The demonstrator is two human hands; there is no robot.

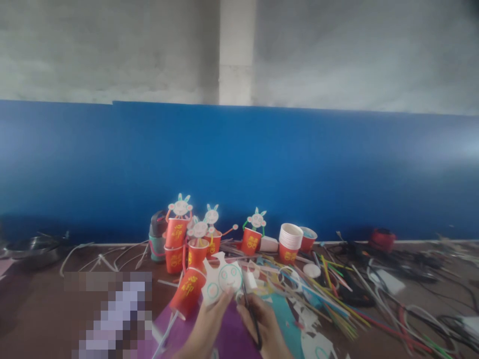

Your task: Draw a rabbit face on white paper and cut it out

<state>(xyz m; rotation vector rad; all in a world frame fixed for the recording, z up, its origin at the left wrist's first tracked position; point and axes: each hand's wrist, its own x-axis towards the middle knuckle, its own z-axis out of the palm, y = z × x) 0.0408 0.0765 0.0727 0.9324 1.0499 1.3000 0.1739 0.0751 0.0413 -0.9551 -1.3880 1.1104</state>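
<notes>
My left hand pinches the lower edge of a white paper cutout, which has a smiling face and a round cheek drawn in green and pink. My right hand is wrapped round dark-handled scissors, whose blades stand upright against the paper's right side. Just left of the paper a red paper cup lies tilted. Beneath both hands is a purple sheet, with a teal sheet to its right.
Behind stand red cups with paper rabbit figures and a cup stack. Coloured strips and paper scraps lie right. Cables, a red object and a metal bowl sit farther out. A blue panel rises behind.
</notes>
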